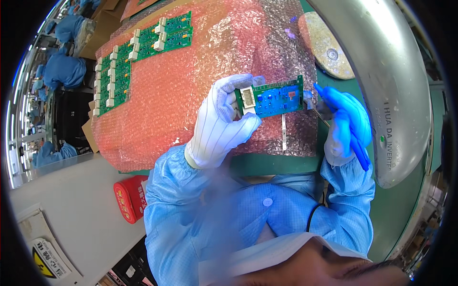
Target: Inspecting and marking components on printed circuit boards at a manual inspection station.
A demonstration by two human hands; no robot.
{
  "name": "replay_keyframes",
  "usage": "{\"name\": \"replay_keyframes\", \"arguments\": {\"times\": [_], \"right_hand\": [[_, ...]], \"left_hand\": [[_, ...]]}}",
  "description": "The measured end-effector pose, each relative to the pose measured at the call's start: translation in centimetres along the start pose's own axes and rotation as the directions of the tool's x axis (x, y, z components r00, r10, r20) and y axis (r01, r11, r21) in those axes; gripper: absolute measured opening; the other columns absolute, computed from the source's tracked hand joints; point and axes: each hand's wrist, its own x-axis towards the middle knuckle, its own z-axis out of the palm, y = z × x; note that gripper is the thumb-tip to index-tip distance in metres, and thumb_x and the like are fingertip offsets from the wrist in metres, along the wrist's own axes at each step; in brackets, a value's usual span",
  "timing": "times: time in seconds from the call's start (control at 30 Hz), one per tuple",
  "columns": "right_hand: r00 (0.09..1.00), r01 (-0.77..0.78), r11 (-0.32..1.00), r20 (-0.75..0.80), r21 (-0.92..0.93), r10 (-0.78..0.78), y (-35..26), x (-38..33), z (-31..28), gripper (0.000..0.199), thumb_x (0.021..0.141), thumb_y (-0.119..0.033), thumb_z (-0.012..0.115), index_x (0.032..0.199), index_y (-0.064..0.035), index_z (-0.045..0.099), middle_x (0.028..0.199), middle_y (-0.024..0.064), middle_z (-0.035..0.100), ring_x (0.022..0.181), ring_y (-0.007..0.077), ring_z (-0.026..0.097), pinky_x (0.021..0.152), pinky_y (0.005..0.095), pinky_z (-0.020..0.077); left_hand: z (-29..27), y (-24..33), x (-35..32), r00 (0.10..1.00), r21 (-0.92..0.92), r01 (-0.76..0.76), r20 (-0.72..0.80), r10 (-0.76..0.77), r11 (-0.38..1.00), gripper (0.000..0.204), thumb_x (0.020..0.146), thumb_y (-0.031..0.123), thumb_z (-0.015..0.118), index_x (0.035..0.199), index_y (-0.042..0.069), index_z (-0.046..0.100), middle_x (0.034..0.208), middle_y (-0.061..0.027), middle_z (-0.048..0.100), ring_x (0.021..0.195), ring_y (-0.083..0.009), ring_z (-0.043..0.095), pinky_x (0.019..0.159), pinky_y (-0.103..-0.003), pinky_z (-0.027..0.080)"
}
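Close over the bubble wrap, my left hand, in a white striped glove, is closed around the left end of a green circuit board. A white connector block sits at that end, and bluish light falls across the board's face. Just past its right end is my right hand, gloved and lit bright blue. Its fingers are bent around a slim blue pen-like tool, whose lower end sticks out beneath the hand. A thin line runs from this hand toward the board's right edge; I cannot tell whether it touches.
Pink bubble wrap covers much of the green bench. Several joined green boards with white connectors lie at far left. A big curved silver housing arches on the right, near a round stained plate. A red tin stands lower left.
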Motion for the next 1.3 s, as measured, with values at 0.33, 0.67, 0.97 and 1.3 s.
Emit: {"name": "replay_keyframes", "arguments": {"times": [0.33, 0.67, 0.97, 1.3], "right_hand": [[0.993, 0.005, 0.987, 0.118, -0.160, 0.014, 0.0, 0.1, -0.4, 0.015, 0.088, 0.004, 0.049, 0.097, 0.0030, 0.061, 0.084, 0.0141, 0.062, 0.075, 0.0209, 0.062, 0.070, 0.0319, 0.0507], [0.994, 0.014, 0.980, 0.113, -0.199, 0.009, -0.7, 0.4, 0.0, 0.013, 0.089, 0.003, 0.050, 0.096, 0.0037, 0.061, 0.083, 0.0140, 0.061, 0.073, 0.0205, 0.062, 0.069, 0.0315, 0.0505], [0.970, -0.219, 0.976, 0.113, 0.018, 0.216, 0.6, 1.2, -0.3, 0.026, 0.094, -0.008, 0.054, 0.118, 0.0025, 0.056, 0.094, 0.0116, 0.062, 0.082, 0.0177, 0.060, 0.079, 0.0302, 0.0489], [0.959, -0.029, 0.992, 0.282, 0.125, -0.008, 0.3, 0.3, 0.9, 0.018, 0.087, 0.001, 0.063, 0.104, 0.0009, 0.060, 0.098, 0.0121, 0.064, 0.087, 0.0157, 0.061, 0.090, 0.0349, 0.0500]], "left_hand": [[0.0, -0.4, 0.0, 0.997, 0.115, -0.050, 0.059, 0.043, 0.992, 0.057, 0.076, -0.016, 0.055, 0.129, -0.001, 0.040, 0.130, -0.0229, 0.053, 0.120, -0.0265, 0.056, 0.098, -0.036, 0.048], [0.1, -0.2, -0.2, 0.998, 0.050, -0.038, 0.055, 0.035, 0.998, 0.057, 0.075, -0.014, 0.057, 0.128, 0.000, 0.041, 0.126, -0.0161, 0.056, 0.114, -0.0208, 0.058, 0.095, -0.032, 0.049], [-1.9, 0.0, 1.0, 0.947, -0.396, 0.306, 0.216, -0.236, 0.866, 0.062, 0.079, 0.011, 0.053, 0.135, -0.004, 0.033, 0.126, -0.0206, 0.055, 0.113, -0.0273, 0.059, 0.094, -0.039, 0.050], [-2.6, -2.0, 1.4, 0.810, -0.656, 0.576, 0.378, -0.449, 0.488, 0.044, 0.095, 0.019, 0.042, 0.130, -0.006, 0.048, 0.122, -0.0183, 0.059, 0.107, -0.0282, 0.062, 0.091, -0.044, 0.052]]}}
